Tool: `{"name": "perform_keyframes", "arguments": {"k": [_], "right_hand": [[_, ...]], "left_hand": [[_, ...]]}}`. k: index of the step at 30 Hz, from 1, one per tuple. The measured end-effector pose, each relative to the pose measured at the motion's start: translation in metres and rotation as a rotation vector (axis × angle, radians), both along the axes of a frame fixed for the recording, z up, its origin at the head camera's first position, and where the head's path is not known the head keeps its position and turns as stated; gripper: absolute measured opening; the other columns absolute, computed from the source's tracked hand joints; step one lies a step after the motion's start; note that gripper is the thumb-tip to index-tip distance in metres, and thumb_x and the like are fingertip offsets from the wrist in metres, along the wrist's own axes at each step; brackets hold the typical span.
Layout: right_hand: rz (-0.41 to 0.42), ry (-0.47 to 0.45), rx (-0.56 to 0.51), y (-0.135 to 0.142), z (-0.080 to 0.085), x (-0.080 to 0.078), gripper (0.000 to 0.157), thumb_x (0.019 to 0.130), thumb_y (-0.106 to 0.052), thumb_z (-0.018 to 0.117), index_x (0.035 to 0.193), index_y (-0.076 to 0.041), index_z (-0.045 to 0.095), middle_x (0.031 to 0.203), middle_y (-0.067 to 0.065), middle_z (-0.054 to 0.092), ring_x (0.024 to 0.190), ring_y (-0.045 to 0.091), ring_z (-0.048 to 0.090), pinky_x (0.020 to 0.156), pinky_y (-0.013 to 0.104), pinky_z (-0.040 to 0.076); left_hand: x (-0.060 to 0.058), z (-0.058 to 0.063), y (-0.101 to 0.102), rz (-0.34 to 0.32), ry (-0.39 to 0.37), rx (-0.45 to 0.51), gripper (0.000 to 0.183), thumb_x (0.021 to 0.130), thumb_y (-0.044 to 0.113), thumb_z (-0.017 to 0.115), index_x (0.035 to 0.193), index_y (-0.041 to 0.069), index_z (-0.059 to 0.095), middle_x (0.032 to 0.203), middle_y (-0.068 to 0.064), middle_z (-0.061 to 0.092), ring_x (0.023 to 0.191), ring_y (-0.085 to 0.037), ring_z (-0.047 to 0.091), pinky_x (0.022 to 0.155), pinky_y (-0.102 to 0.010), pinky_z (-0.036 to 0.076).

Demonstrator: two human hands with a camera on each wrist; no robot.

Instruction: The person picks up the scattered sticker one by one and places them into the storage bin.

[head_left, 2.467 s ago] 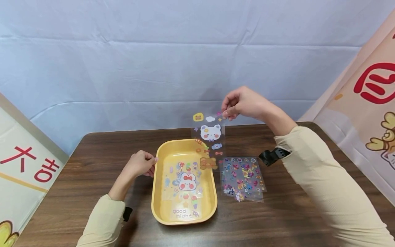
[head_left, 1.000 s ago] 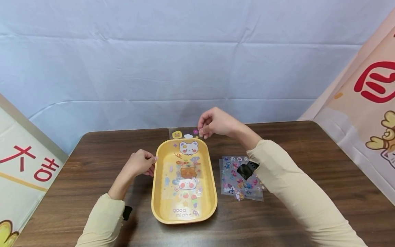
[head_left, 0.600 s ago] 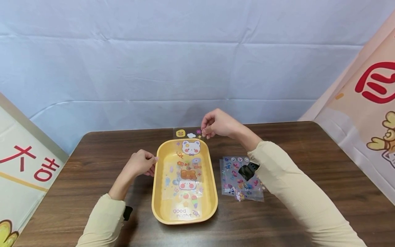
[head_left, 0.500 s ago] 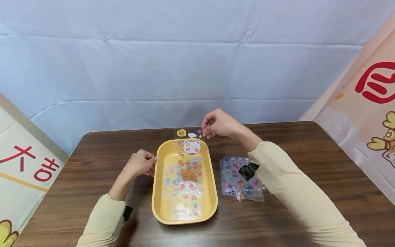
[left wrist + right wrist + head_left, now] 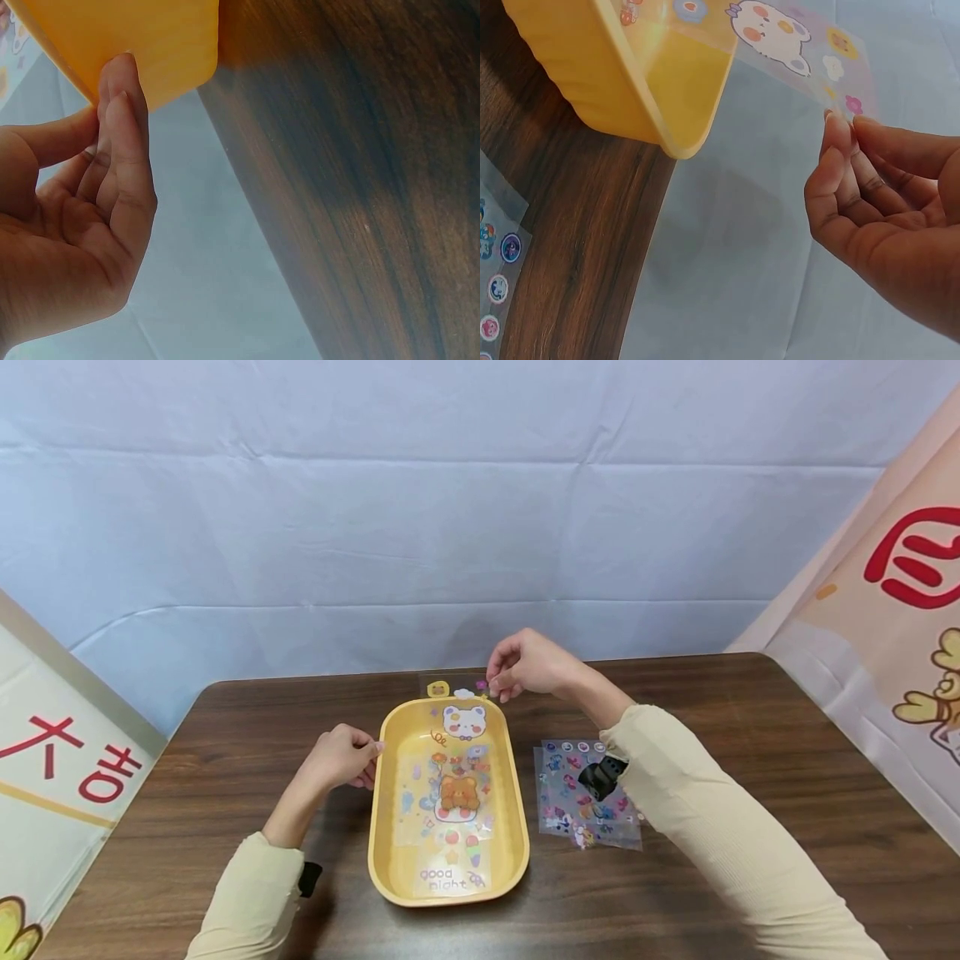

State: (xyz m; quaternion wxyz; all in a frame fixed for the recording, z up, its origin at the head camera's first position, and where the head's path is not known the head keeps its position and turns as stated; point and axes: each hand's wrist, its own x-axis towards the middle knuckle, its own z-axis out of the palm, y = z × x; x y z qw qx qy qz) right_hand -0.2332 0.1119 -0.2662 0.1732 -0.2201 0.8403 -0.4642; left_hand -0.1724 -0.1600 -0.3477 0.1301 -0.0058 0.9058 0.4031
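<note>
A clear sticker sheet with a white bear face (image 5: 464, 722) and a brown bear slants down into the yellow tray (image 5: 517, 827). My right hand (image 5: 531, 666) pinches its far right corner between thumb and fingertips, just beyond the tray's back rim. In the right wrist view the sticker sheet (image 5: 772, 34) stretches from the fingertips over the rim. My left hand (image 5: 343, 756) pinches the tray's left wall, thumb at the rim and fingers against the outside, as the left wrist view shows. More clear sheets, one lettered "good night" (image 5: 450, 878), lie on the tray's bottom.
To the right of the tray, overlapping clear sheets of small colourful stickers (image 5: 570, 802) lie on the dark wooden table (image 5: 697, 760), partly under my right wrist's strap in view. A pale cloth (image 5: 375, 527) hangs behind the table; printed banners stand at both sides.
The right hand has carried the bear sticker sheet left and down from above the tray's right side, and its lower end has gone into the tray. My left hand has stayed in place.
</note>
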Motion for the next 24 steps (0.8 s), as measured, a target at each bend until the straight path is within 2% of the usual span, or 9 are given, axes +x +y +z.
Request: {"name": "perform_keyframes", "arguments": {"k": [6, 14, 19, 24], "right_hand": [[0.039, -0.044, 0.007, -0.002, -0.002, 0.002, 0.004, 0.084, 0.004, 0.061, 0.081, 0.006, 0.062, 0.074, 0.013, 0.063, 0.064, 0.025, 0.061, 0.061, 0.032, 0.053], [0.11, -0.049, 0.043, -0.005, -0.008, 0.005, 0.004, 0.084, 0.003, 0.061, 0.08, 0.005, 0.063, 0.073, 0.013, 0.064, 0.066, 0.027, 0.063, 0.063, 0.035, 0.053], [0.138, -0.047, 0.069, -0.006, -0.011, 0.006, 0.004, 0.084, 0.001, 0.061, 0.084, 0.005, 0.064, 0.076, 0.011, 0.065, 0.067, 0.024, 0.063, 0.064, 0.034, 0.053], [0.159, -0.072, 0.07, -0.007, -0.012, 0.006, 0.004, 0.084, 0.002, 0.061, 0.086, 0.004, 0.065, 0.08, 0.013, 0.066, 0.07, 0.025, 0.063, 0.07, 0.041, 0.053]], "left_hand": [[0.001, 0.001, -0.001, -0.011, 0.008, -0.013, 0.027, 0.094, 0.015, 0.051, 0.082, -0.002, 0.068, 0.059, -0.005, 0.062, 0.055, -0.016, 0.062, 0.054, -0.028, 0.052], [0.002, 0.002, -0.001, -0.01, 0.001, -0.011, 0.027, 0.094, 0.014, 0.05, 0.083, -0.003, 0.068, 0.059, -0.005, 0.062, 0.055, -0.016, 0.062, 0.055, -0.029, 0.053], [0.002, 0.002, -0.001, -0.008, 0.001, -0.011, 0.027, 0.094, 0.014, 0.051, 0.082, -0.002, 0.068, 0.059, -0.005, 0.062, 0.055, -0.016, 0.062, 0.055, -0.028, 0.053], [0.003, 0.003, 0.0, -0.008, 0.0, -0.017, 0.028, 0.094, 0.015, 0.05, 0.079, -0.002, 0.068, 0.06, -0.006, 0.062, 0.055, -0.016, 0.062, 0.054, -0.028, 0.052]]}}
